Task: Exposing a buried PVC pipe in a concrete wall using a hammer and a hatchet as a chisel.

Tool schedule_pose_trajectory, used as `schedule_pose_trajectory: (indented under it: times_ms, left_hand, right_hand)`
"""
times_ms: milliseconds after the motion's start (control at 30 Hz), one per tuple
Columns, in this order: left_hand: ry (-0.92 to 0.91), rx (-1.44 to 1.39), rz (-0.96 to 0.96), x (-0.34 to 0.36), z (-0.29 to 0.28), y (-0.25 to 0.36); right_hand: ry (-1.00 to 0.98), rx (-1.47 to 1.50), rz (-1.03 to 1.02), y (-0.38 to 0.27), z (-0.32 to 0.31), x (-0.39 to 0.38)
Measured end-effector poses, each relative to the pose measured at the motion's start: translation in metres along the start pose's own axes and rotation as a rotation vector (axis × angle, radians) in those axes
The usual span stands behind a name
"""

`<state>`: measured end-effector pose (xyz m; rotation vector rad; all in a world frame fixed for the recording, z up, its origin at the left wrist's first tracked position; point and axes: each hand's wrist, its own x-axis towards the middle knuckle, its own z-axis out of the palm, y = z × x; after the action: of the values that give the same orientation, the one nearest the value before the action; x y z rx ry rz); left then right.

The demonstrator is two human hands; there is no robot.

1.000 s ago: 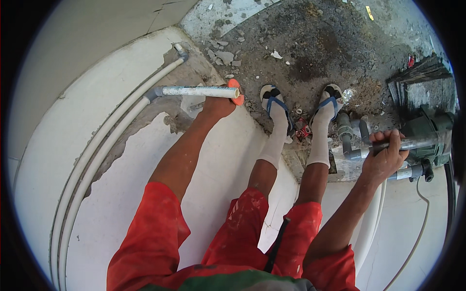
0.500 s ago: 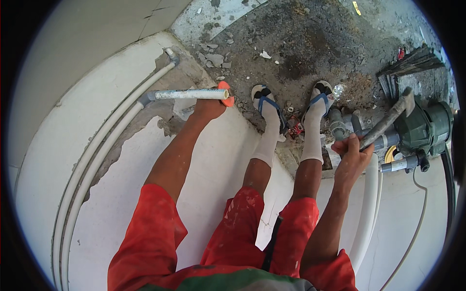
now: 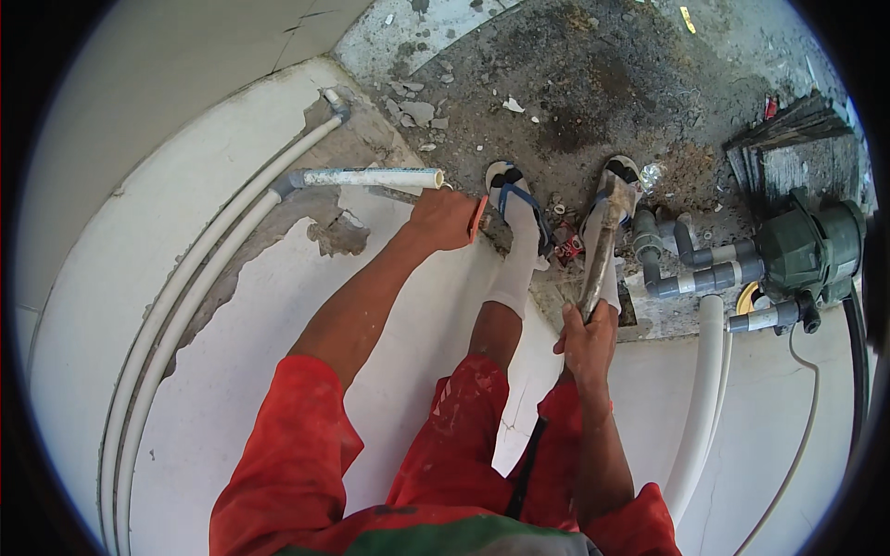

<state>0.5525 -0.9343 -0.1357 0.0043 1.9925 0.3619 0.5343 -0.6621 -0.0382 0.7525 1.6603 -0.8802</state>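
Observation:
My left hand [image 3: 443, 221] is closed around a chisel with an orange hand guard [image 3: 478, 220]. Its grey shaft seems to run left, under a short white pipe end [image 3: 371, 178], toward the broken wall. Most of the chisel is hidden by my fingers. In my right hand [image 3: 589, 345], a hammer [image 3: 601, 264] is gripped by the lower handle. The hammer's head is raised over my right foot in the view, apart from the chisel. A ragged chipped patch [image 3: 338, 234] shows in the white wall just below the pipe end.
Two white pipes [image 3: 199, 250] lie in a groove along the wall at left. A green pump [image 3: 807, 250] with grey pipe fittings [image 3: 700, 278] stands at right, beside dark stacked boards [image 3: 793, 148]. Rubble chips [image 3: 417, 113] and dirt cover the floor around my sandals [image 3: 505, 181].
My right hand has swung the hammer left, from over the pump pipes to in front of my legs. My left hand has shifted right and down, and the orange guard is now turned edge-on.

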Motion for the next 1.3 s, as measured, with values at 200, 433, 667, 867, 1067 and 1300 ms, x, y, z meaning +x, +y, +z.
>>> schedule_pose_trajectory:
  times_ms: [200,433,667,867,1067,1300]
  left_hand:
    - [0.408,-0.308,-0.073,0.006,0.008,-0.001]
    - [0.582,-0.253,-0.135,-0.008,0.017,-0.042]
    - [0.577,-0.263,-0.165,-0.002,0.013,-0.029]
    - [0.623,-0.193,-0.123,-0.013,0.018,-0.04]
    - [0.589,-0.227,-0.111,0.006,0.018,-0.032]
    - [0.485,-0.193,-0.171,-0.004,0.017,-0.04]
  right_hand:
    - [0.155,0.355,-0.094,-0.01,-0.051,0.02]
    - [0.288,0.461,-0.261,-0.059,-0.037,0.013]
    - [-0.001,0.384,-0.08,-0.035,0.079,0.0]
    - [-0.107,-0.105,-0.243,0.003,0.053,-0.002]
    - [0.23,0.645,-0.144,-0.034,0.077,0.009]
    - [-0.218,-0.079,-0.138,0.002,0.047,0.013]
